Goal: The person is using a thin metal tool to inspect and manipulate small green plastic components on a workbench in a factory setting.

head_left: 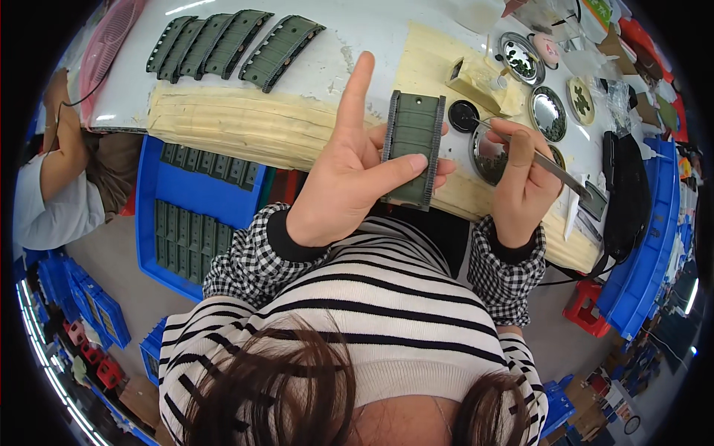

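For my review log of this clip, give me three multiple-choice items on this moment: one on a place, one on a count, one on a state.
1. Where is the blue crate?
A. Below the table's edge, on the person's left
B. On the tabletop
C. On the person's lap

2. How many green parts lie in the row on the white table?
A. Two
B. Five
C. Nine

3. How is the green ribbed part held?
A. Flat on the table
B. Up in the left hand
C. By the right hand

Answers:
1 A: it sits low, left of the bench.
2 B: five lie side by side.
3 B: thumb and fingers pinch it, while the right hand holds a thin tool.
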Tool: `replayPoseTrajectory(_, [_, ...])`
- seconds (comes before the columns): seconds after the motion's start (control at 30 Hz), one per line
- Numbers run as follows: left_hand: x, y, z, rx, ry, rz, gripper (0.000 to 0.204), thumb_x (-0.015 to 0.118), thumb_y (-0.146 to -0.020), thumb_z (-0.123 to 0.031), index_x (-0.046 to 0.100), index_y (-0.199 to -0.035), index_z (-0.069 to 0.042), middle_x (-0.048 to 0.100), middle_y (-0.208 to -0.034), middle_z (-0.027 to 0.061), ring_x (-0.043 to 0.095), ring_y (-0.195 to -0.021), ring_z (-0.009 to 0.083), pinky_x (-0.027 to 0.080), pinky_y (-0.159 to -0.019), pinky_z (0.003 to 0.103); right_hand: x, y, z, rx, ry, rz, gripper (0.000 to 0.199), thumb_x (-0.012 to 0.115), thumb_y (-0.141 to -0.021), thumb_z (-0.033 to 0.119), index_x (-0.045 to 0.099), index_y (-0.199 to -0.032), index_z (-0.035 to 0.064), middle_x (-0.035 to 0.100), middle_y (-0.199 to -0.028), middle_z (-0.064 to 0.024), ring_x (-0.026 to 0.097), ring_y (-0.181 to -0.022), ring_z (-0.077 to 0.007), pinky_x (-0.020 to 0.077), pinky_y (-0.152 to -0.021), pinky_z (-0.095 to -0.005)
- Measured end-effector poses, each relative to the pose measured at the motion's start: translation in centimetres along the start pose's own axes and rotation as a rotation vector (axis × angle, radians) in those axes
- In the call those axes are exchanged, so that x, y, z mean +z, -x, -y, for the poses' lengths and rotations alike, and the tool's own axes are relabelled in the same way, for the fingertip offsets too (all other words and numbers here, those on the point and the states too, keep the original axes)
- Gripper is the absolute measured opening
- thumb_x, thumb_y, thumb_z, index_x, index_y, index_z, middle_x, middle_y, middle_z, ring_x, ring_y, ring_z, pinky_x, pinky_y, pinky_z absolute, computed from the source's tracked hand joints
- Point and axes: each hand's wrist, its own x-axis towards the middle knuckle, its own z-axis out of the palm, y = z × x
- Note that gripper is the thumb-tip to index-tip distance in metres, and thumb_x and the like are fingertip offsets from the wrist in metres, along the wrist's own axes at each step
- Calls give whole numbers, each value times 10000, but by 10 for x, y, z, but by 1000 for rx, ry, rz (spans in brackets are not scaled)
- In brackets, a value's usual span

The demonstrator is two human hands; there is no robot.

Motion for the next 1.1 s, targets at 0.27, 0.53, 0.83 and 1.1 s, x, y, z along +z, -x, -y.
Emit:
replayPoseTrajectory(0.27, [-11, 0, -1, -117, 134, -77, 556, 584, -903, -2, 341, -1402, -26, 583, -1217, 183, 598, -1136, 283, 531, -949, 414, 6, -6, -9, -101, 203, 18, 166, 552, -939, 63, 701, -918, -8, 683, -812, -95, 598, -786, -185, 482, -697, -288])
replayPoseTrajectory(0.53, [-10, 1, -4, -76, 192, -149, 437, 558, -934, -58, 383, -1335, -65, 587, -1216, 181, 606, -1116, 264, 547, -917, 410, 7, -8, -11, -146, 219, 37, 171, 557, -942, 79, 704, -914, -2, 675, -792, -85, 595, -795, -176, 482, -691, -282])
replayPoseTrajectory(0.83, [-10, 0, -9, -89, 187, -203, 450, 545, -935, -68, 373, -1350, -74, 584, -1218, 196, 630, -1066, 233, 566, -882, 401, -7, 2, 23, -270, -43, 68, 281, 463, -1002, 162, 669, -948, -21, 662, -843, -108, 586, -836, -222, 466, -761, -307])
replayPoseTrajectory(1.1, [-11, -4, -8, -150, 268, -199, 404, 568, -920, -68, 430, -1299, -44, 595, -1184, 192, 625, -1074, 230, 542, -916, 363, -3, 14, 36, -163, -237, 227, 288, 486, -995, 196, 663, -969, -31, 704, -977, -170, 644, -847, -231, 495, -780, -329])
